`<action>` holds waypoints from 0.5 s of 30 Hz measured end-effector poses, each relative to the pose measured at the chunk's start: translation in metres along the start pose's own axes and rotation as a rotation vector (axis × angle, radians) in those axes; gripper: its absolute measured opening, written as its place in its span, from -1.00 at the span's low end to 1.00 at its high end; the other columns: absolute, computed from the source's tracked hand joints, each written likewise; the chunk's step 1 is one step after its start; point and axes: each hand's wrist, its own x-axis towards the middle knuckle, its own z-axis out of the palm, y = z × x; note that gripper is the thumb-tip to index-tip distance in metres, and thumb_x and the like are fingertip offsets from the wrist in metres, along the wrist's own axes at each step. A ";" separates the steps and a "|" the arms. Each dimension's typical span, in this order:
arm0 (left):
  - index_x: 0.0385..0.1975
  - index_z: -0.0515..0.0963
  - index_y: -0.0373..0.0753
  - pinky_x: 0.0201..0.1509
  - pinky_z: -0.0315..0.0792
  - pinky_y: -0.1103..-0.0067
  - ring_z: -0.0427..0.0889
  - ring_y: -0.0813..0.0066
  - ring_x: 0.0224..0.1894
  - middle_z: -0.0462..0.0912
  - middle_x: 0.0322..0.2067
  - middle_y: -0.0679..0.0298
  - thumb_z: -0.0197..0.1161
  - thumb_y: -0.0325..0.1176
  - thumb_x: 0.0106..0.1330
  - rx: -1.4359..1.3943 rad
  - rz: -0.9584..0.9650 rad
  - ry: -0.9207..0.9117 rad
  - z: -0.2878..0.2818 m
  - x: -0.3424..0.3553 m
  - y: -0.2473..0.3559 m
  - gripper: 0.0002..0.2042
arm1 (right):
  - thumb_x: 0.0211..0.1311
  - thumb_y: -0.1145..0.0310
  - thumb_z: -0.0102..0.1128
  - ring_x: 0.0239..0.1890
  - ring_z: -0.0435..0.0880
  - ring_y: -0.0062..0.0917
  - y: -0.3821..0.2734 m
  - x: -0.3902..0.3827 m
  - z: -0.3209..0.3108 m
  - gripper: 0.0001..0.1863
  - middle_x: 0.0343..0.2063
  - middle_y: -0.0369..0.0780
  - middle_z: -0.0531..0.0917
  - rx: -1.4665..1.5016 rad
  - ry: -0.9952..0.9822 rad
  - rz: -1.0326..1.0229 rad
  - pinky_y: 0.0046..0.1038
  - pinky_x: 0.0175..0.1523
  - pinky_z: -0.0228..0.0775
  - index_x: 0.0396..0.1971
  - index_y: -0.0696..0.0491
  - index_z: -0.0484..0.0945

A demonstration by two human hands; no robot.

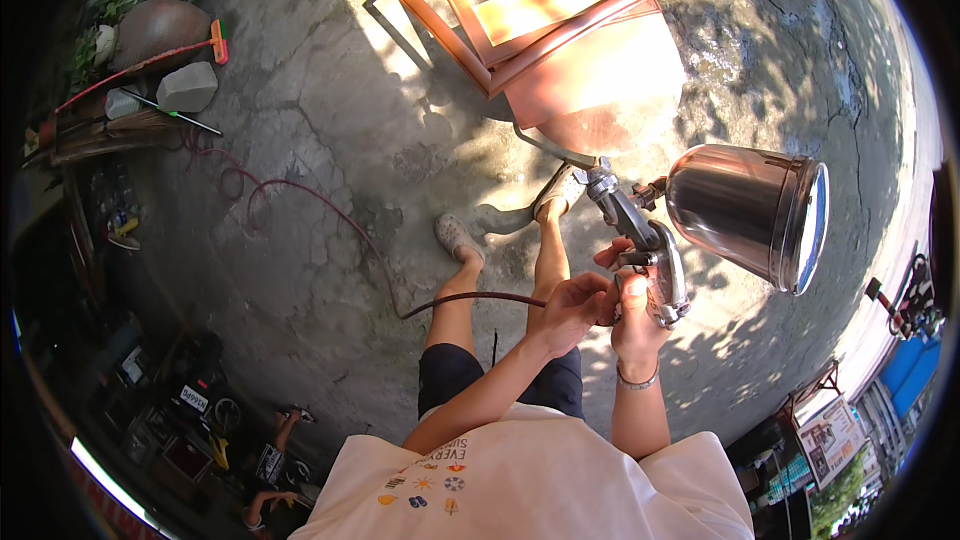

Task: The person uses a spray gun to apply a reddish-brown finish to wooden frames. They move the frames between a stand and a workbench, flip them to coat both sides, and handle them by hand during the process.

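Observation:
My right hand [637,325] is wrapped round the handle of a metal spray gun [640,225], with a bracelet on that wrist. The gun's large silver cup [745,210] sticks out to the right, tipped on its side. Close against the handle's lower end, my left hand [575,310] pinches the end of a dark red air hose [470,296]. Fingers hide the joint between hose and gun, so I cannot tell whether they are connected. Beyond the nozzle, an orange-brown wooden frame [580,35] rests on a rounded, reddish support [610,90].
The hose trails left over the cracked concrete floor [330,160]. At the far left are a pale block [188,88], a red-handled broom [219,42] and a big round pot [160,35]. Another person [275,485] is at the lower left, among dark clutter. A sign board [835,440] stands lower right.

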 end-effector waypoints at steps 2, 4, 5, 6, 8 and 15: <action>-0.10 0.55 -0.30 -0.23 0.42 0.65 0.48 0.65 -0.35 0.56 -0.38 0.37 0.27 -0.22 0.38 -0.024 -0.031 -0.003 -0.001 0.000 -0.001 -0.72 | 0.25 0.14 0.33 -0.27 0.73 -0.39 -0.002 -0.001 0.003 -0.49 -0.33 -0.06 0.70 0.023 0.010 0.010 -0.46 -0.18 0.54 -0.17 0.38 0.58; -0.08 0.54 -0.33 -0.20 0.45 0.57 0.54 0.58 -0.31 0.59 -0.36 0.34 0.20 -0.11 0.42 -0.004 -0.026 -0.031 -0.005 0.001 -0.002 -0.65 | 0.25 0.13 0.33 -0.31 0.72 -0.42 -0.002 -0.001 0.000 -0.48 -0.34 -0.07 0.70 0.029 0.006 0.003 -0.49 -0.23 0.53 -0.16 0.38 0.58; -0.08 0.54 -0.34 -0.19 0.46 0.53 0.56 0.54 -0.29 0.60 -0.35 0.32 0.16 -0.06 0.44 0.007 -0.024 -0.046 -0.009 0.001 -0.003 -0.60 | 0.26 0.12 0.32 -0.35 0.71 -0.45 0.000 -0.001 -0.002 -0.48 -0.34 -0.07 0.70 0.018 -0.002 -0.008 -0.52 -0.28 0.53 -0.16 0.39 0.58; -0.06 0.53 -0.35 -0.17 0.47 0.49 0.59 0.47 -0.25 0.62 -0.31 0.29 0.10 0.01 0.45 0.154 -0.066 -0.015 -0.018 0.003 -0.005 -0.55 | 0.26 0.11 0.32 -0.39 0.70 -0.48 0.000 -0.001 -0.003 -0.47 -0.35 -0.08 0.70 0.008 -0.005 -0.017 -0.54 -0.32 0.52 -0.16 0.39 0.57; -0.11 0.54 -0.33 -0.15 0.47 0.40 0.64 0.32 -0.20 0.66 -0.30 0.23 -0.05 0.15 0.45 0.584 -0.179 0.033 -0.041 0.006 -0.008 -0.44 | 0.28 0.11 0.30 -0.52 0.63 -0.58 -0.003 0.000 -0.007 -0.48 -0.37 -0.09 0.70 -0.020 -0.006 -0.048 -0.60 -0.45 0.43 -0.14 0.38 0.57; -0.65 0.56 -0.27 -0.29 0.45 0.31 0.64 0.14 -0.47 0.58 -0.66 0.15 -0.13 0.25 0.43 1.623 -0.522 0.373 -0.191 -0.080 0.028 -0.32 | 0.40 0.27 0.17 -0.79 0.38 -0.79 -0.019 0.068 -0.094 -0.65 -0.39 -0.15 0.73 -0.289 0.224 -0.164 -0.69 -0.69 0.13 -0.06 0.27 0.59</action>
